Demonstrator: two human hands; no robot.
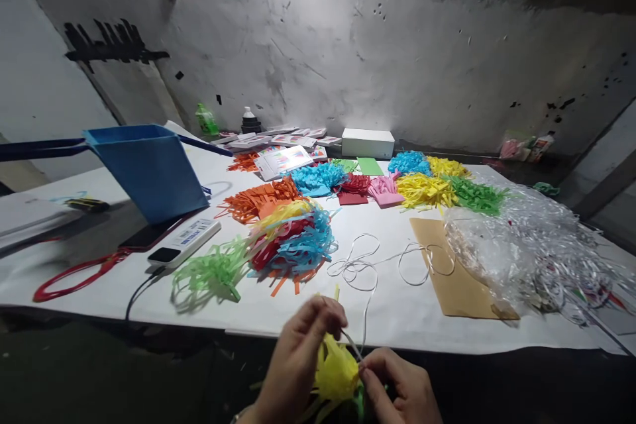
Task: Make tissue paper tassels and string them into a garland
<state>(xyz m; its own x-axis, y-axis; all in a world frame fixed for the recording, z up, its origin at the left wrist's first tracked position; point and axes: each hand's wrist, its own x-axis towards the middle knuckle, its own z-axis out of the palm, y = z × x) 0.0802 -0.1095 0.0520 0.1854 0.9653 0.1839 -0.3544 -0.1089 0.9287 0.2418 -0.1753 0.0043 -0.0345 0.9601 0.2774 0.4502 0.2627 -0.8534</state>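
A bunch of yellow fringed paper [336,371], with a little green below it, hangs between my two hands in front of the table edge. My left hand [303,351] is closed in a pinch on one end of a thin white string. With thumb and forefinger together, my right hand [395,387] pinches the same white string [365,318] beside the yellow paper. From there the string runs up over the table edge and lies in loose loops on the white tabletop. Part of the yellow bunch is hidden behind my left hand.
Fringed paper bundles in orange [263,199], blue, red, pink [386,191], yellow and green lie across the table. A multicoloured fringe pile [293,238] is nearest. Brown card [437,278] and clear plastic [497,258] lie right; a blue container [149,172] and white power bank [186,242] stand left.
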